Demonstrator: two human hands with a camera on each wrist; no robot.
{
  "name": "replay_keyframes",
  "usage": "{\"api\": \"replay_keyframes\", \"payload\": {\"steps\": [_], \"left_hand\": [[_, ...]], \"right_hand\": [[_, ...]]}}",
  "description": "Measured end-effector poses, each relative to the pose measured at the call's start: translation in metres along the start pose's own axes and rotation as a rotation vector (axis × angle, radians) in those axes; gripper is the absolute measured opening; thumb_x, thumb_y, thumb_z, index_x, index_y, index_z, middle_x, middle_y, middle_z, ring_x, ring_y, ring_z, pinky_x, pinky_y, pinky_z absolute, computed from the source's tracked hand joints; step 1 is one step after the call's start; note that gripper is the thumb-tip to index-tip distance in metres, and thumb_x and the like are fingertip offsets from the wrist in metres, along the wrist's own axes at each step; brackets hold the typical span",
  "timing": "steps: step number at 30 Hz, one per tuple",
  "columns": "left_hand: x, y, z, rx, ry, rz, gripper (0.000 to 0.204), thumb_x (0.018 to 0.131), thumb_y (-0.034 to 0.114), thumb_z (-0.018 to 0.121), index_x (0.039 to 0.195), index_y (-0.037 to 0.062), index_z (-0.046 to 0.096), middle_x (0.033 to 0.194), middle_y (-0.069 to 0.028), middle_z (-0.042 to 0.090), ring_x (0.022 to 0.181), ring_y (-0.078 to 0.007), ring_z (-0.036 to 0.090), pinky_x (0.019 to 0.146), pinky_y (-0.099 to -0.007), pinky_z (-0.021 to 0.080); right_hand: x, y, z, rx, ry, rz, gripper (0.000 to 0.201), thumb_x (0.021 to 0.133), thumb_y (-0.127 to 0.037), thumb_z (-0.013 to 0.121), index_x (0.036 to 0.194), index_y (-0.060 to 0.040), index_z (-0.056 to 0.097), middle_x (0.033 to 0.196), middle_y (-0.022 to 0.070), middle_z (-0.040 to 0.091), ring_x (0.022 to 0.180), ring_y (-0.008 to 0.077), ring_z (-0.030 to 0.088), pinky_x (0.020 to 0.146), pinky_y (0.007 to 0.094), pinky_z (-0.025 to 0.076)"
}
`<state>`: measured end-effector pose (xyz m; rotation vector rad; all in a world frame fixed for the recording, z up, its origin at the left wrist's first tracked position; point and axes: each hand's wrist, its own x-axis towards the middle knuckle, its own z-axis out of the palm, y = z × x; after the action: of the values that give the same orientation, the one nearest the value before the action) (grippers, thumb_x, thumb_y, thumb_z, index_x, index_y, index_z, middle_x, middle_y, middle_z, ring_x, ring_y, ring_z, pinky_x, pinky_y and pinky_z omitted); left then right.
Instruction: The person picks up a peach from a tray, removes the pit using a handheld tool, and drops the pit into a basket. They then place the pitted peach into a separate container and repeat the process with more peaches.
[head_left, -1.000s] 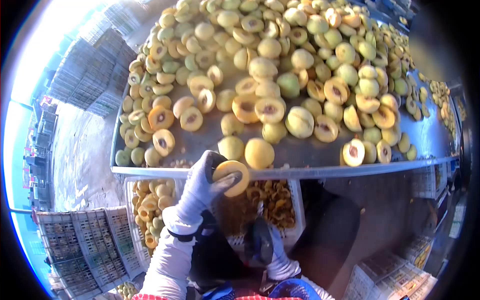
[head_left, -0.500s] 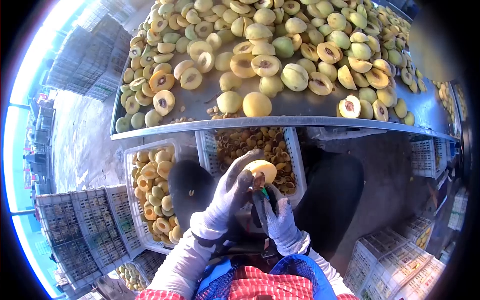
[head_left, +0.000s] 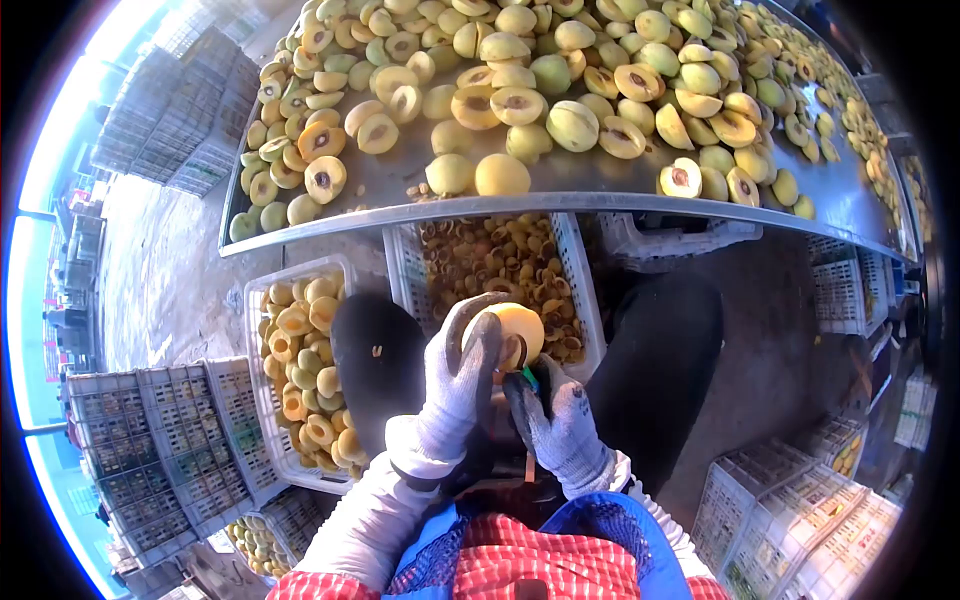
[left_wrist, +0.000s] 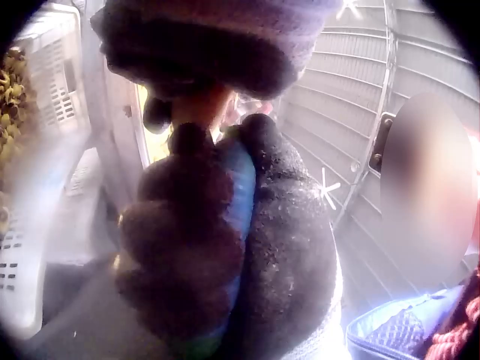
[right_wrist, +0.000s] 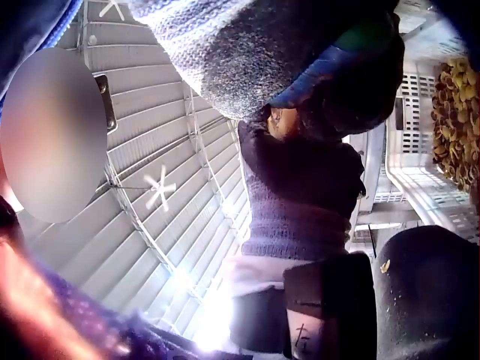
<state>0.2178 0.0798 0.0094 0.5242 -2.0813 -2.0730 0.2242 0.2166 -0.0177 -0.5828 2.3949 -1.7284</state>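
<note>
Up in front of the lap, my gloved left hand (head_left: pixel 455 355) holds a halved yellow peach (head_left: pixel 524 328), fingers behind it and thumb along its near side. My gloved right hand (head_left: pixel 570 430) grips the blue-green handle (left_wrist: pixel 241 187) of a small pitting tool, its head right at the fruit's cut face. Both hands meet at the fruit, over the near part of a white crate (head_left: pixel 592 330) of brown pits and scraps. In the right wrist view the tool's handle (right_wrist: pixel 315 75) runs through the right fist; dark gloves hide most of the fruit.
A metal table (head_left: pixel 600 205) heaped with whole and halved peaches spans the front. Left of the knees stands a white crate (head_left: pixel 252 350) of hollowed halves. Stacked crates rise at left (head_left: pixel 150 450) and right (head_left: pixel 790 530). The legs (head_left: pixel 665 340) flank the middle crate.
From the table's edge, the left hand has brought the peach half down to the right hand. The tool has met its cut face, and the left hand has since turned it slightly.
</note>
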Motion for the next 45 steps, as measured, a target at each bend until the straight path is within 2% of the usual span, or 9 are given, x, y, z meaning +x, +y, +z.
{"api": "replay_keyframes", "payload": {"steps": [6,23,29,31,34,37,40,42,45], "left_hand": [[0.004,0.005,-0.011,0.161,-0.219,-0.093,0.031,0.091,0.026,0.054,0.102,-0.0034,0.057,0.087,-0.0036,0.056,0.080,-0.0097,0.050,0.075,-0.0235,0.042],[-0.016,-0.002,0.026,-0.063,0.102,0.075,0.038,0.090,0.029,0.059,0.113,-0.0016,0.056,0.104,-0.0117,0.059,0.095,-0.0184,0.058,0.083,-0.0289,0.049],[-0.001,0.001,0.016,-0.033,-0.134,0.047,0.034,0.089,0.026,0.059,0.107,-0.0023,0.059,0.093,-0.0118,0.062,0.082,-0.0155,0.060,0.076,-0.0266,0.048],[0.008,0.011,0.010,0.001,-0.288,-0.036,0.032,0.089,0.026,0.059,0.107,-0.0017,0.059,0.090,-0.0106,0.062,0.078,-0.0150,0.060,0.074,-0.0264,0.049],[0.017,0.011,0.007,0.006,-0.387,0.006,0.033,0.089,0.025,0.059,0.108,-0.0017,0.057,0.088,-0.0088,0.064,0.078,-0.0129,0.061,0.073,-0.0268,0.050],[0.012,0.000,0.005,-0.208,-0.424,-0.208,0.038,0.092,0.032,0.056,0.110,-0.0007,0.056,0.092,-0.0096,0.063,0.084,-0.0137,0.061,0.078,-0.0278,0.049],[-0.011,0.007,0.023,-0.743,0.004,-0.602,0.045,0.091,0.045,0.054,0.108,0.0031,0.056,0.093,-0.0099,0.062,0.085,-0.0184,0.060,0.077,-0.0311,0.050],[-0.013,-0.011,0.000,-0.764,0.165,-0.441,0.045,0.090,0.043,0.057,0.110,0.0036,0.054,0.092,-0.0103,0.061,0.086,-0.0215,0.060,0.077,-0.0336,0.051],[-0.016,-0.033,-0.095,0.445,0.498,0.280,0.047,0.086,0.043,0.062,0.107,0.0017,0.057,0.093,-0.0109,0.061,0.088,-0.0234,0.060,0.074,-0.0364,0.051]], "right_hand": [[-0.018,0.009,-0.008,-0.439,-0.051,-0.425,0.027,0.087,-0.011,0.060,0.111,0.0012,0.057,0.090,0.0172,0.060,0.073,0.0310,0.060,0.059,0.0394,0.045],[-0.033,0.026,0.013,-0.044,0.026,-0.146,0.035,0.088,0.000,0.052,0.123,0.0044,0.051,0.116,0.0212,0.054,0.101,0.0360,0.056,0.091,0.0395,0.046],[-0.023,0.030,-0.010,-0.544,-0.080,-0.518,0.049,0.082,-0.007,0.059,0.129,-0.0011,0.045,0.108,0.0239,0.054,0.089,0.0357,0.058,0.076,0.0374,0.050],[-0.025,0.017,-0.016,0.590,-0.457,0.404,0.035,0.085,-0.023,0.059,0.114,-0.0048,0.051,0.095,0.0130,0.054,0.080,0.0229,0.055,0.067,0.0298,0.048],[-0.003,-0.008,-0.028,1.827,-0.730,0.910,0.042,0.089,-0.054,0.051,0.089,-0.0121,0.051,0.070,0.0007,0.050,0.058,0.0132,0.049,0.051,0.0257,0.040],[-0.009,-0.004,-0.014,2.203,-0.796,0.975,0.050,0.088,-0.063,0.043,0.076,-0.0143,0.043,0.060,-0.0014,0.041,0.047,0.0128,0.042,0.045,0.0252,0.034],[-0.005,-0.011,-0.001,2.315,-0.787,0.704,0.050,0.091,-0.058,0.042,0.075,-0.0111,0.042,0.050,-0.0017,0.041,0.036,0.0091,0.037,0.035,0.0229,0.031],[0.001,-0.009,0.000,2.285,-0.730,0.648,0.049,0.093,-0.055,0.044,0.075,-0.0096,0.042,0.046,-0.0025,0.042,0.033,0.0067,0.036,0.031,0.0204,0.031],[0.001,-0.002,0.001,2.140,-0.631,0.944,0.047,0.094,-0.053,0.042,0.079,-0.0087,0.045,0.048,-0.0011,0.040,0.034,0.0079,0.034,0.030,0.0214,0.028]]}}
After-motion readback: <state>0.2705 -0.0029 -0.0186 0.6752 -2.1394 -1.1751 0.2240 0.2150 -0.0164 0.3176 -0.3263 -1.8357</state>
